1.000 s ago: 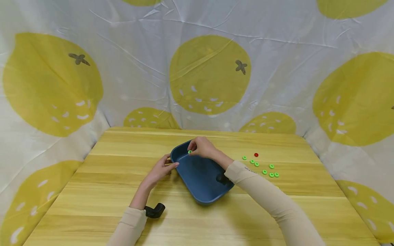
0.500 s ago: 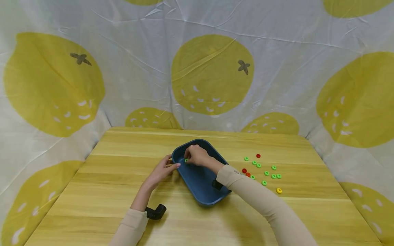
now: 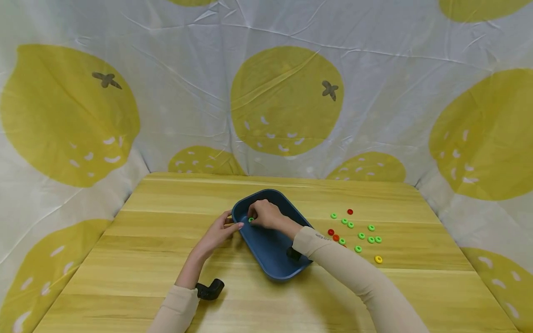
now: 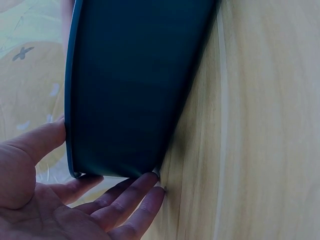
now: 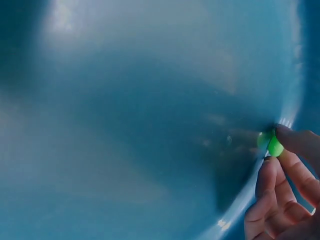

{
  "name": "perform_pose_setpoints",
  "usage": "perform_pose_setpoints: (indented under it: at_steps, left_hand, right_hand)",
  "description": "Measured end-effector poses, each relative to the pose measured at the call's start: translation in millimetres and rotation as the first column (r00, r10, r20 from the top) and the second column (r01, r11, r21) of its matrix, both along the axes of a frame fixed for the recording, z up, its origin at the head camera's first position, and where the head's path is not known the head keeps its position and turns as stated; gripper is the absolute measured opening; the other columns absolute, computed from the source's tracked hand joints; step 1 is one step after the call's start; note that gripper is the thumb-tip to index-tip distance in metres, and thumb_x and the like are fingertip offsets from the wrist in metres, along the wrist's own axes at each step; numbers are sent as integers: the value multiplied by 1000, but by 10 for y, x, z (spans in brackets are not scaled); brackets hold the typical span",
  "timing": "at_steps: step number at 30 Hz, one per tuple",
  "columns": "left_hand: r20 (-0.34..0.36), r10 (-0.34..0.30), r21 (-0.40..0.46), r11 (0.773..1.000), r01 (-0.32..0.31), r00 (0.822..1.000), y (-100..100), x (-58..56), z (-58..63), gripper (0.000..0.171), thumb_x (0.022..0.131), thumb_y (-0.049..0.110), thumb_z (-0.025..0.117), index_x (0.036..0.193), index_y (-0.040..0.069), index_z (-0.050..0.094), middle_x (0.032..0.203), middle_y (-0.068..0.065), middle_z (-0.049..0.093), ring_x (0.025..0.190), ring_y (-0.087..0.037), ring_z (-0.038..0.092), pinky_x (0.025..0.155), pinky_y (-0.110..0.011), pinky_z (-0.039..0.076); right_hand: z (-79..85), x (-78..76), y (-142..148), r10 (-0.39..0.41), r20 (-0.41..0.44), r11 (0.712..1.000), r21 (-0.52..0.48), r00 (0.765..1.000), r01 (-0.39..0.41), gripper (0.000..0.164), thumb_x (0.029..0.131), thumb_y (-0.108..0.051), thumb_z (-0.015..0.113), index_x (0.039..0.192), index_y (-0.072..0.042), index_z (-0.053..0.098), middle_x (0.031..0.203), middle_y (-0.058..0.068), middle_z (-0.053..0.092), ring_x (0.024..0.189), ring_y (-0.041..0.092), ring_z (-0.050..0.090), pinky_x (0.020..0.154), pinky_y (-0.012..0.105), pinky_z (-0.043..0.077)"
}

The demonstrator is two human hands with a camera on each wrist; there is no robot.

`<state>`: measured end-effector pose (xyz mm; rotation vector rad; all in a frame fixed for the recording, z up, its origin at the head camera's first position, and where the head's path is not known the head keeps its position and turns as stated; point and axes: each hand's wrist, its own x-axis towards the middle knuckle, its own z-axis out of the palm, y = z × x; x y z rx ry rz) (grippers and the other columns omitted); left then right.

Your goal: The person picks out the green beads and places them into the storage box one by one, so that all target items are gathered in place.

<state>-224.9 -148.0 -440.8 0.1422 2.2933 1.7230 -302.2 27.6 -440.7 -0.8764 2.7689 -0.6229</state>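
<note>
A deep blue tray [image 3: 272,259] with rounded corners sits slantwise on the wooden table. My left hand [image 3: 217,235] holds its left corner, thumb at the rim and fingers against the outside wall, as the left wrist view shows. Inside the tray, my right hand [image 3: 266,215] is low over the floor near that same corner. Between thumb and fingertips it pinches a small green ring bead [image 5: 275,146], right down at the tray's floor, where its reflection shows. The right forearm passes over the tray's right side and hides part of it.
Right of the tray lie several loose green ring beads [image 3: 361,236], a few red ring beads [image 3: 350,212] and a yellow ring bead [image 3: 378,260]. The right sleeve partly covers the nearest ones. A lemon-print cloth [image 3: 287,101] hangs behind the wooden table [image 3: 166,199].
My right hand has lowered the green bead from above the tray's far left corner down to the floor inside. My left hand stays at the tray's corner.
</note>
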Motion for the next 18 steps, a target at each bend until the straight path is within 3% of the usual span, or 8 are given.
perform_pose_setpoints:
  at_steps: [7, 10, 18]
  left_hand:
    - [-2, 11, -12, 1000, -11, 1000, 14, -8, -27, 56, 97, 17, 52, 144, 1, 28, 136, -30, 43, 128, -45, 42, 97, -50, 44]
    - [-6, 10, -17, 1000, -10, 1000, 17, -9, -26, 56, 97, 17, 52, 144, 0, 27, 137, -31, 42, 128, -46, 42, 98, -51, 43]
    - [-19, 11, -9, 1000, -11, 1000, 13, 6, -3, 59, 96, 20, 53, 144, -2, 27, 137, -32, 41, 127, -47, 42, 96, -50, 44]
  right_hand:
    - [112, 21, 100, 19, -25, 999, -47, 1000, -20, 17, 83, -20, 71, 99, -12, 72, 95, 2, 71, 87, 15, 65, 72, 27, 52]
    - [258, 28, 183, 29, -28, 995, -91, 999, -32, 18, 84, -19, 70, 101, -10, 71, 98, 3, 71, 91, 19, 65, 76, 29, 52]
    - [673, -52, 633, 3, -33, 962, -274, 999, -12, 21, 84, -15, 69, 100, -1, 70, 94, 11, 71, 79, 23, 64, 67, 23, 50]
